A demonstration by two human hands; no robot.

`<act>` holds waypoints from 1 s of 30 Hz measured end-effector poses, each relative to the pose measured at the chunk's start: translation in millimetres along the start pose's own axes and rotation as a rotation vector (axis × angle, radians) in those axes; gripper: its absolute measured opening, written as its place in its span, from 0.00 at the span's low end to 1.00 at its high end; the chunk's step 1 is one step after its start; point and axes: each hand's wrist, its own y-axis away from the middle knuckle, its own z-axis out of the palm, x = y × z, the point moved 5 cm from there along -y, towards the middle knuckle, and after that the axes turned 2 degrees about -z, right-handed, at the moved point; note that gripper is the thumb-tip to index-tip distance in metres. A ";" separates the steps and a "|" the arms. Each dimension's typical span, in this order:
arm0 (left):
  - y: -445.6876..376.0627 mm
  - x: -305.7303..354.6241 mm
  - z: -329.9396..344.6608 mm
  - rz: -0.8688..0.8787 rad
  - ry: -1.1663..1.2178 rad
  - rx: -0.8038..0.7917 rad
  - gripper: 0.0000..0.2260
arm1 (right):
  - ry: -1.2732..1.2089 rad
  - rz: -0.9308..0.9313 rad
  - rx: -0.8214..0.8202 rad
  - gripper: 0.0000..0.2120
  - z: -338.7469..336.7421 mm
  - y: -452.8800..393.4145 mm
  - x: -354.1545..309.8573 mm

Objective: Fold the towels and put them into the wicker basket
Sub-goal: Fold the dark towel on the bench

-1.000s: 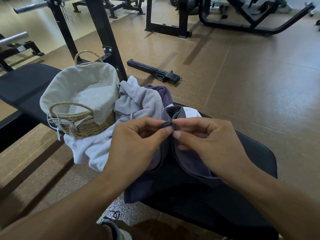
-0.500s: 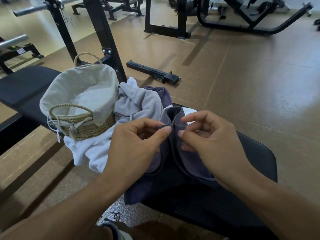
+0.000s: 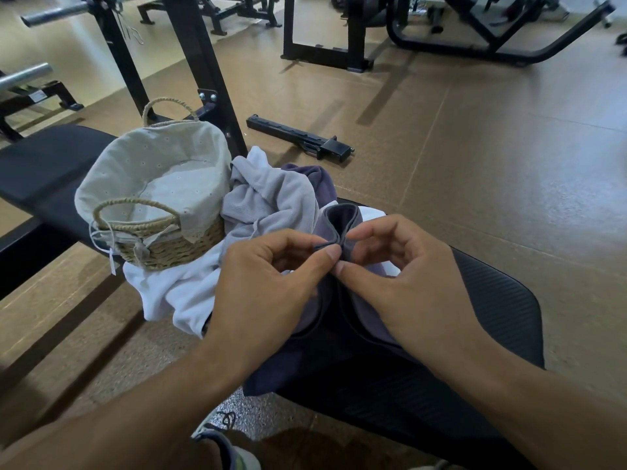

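Note:
A dark purple towel [image 3: 339, 218] lies bunched on the black bench pad [image 3: 495, 300] in front of me. My left hand [image 3: 268, 286] pinches its folded edge between thumb and forefinger. My right hand [image 3: 410, 286] meets it from the right, thumb and forefinger closed on the same fold, the other fingers curled loosely. To the left on the bench stands the wicker basket [image 3: 176, 249] with a pale cloth liner, nothing visible inside. A grey towel [image 3: 271, 198] and a white towel [image 3: 176, 293] lie crumpled between the basket and my hands. More purple cloth [image 3: 312, 176] shows behind the grey one.
A black rack upright [image 3: 203, 79] rises just behind the basket. A black bar attachment [image 3: 298, 137] lies on the brown floor beyond the bench. Steel barbell ends [image 3: 51, 15] are at upper left, machine frames [image 3: 475, 45] at the back. My shoe [image 3: 224, 446] is below the bench.
My right hand loosened from the purple towel's edge half a second ago and has now closed on the fold again beside my left fingertips. The left hand has held its pinch throughout.

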 end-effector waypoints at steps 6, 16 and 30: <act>3.7 3.3 3.6 0.028 0.004 -0.036 0.04 | 0.010 -0.024 0.006 0.15 0.9 -0.6 2.4; 0.1 -2.3 2.4 -0.011 0.011 -0.035 0.08 | -0.041 0.048 0.027 0.13 -4.0 -7.0 9.9; -72.2 -14.1 -81.0 0.006 -0.380 0.278 0.03 | 0.250 0.203 0.181 0.09 -109.1 -59.3 41.0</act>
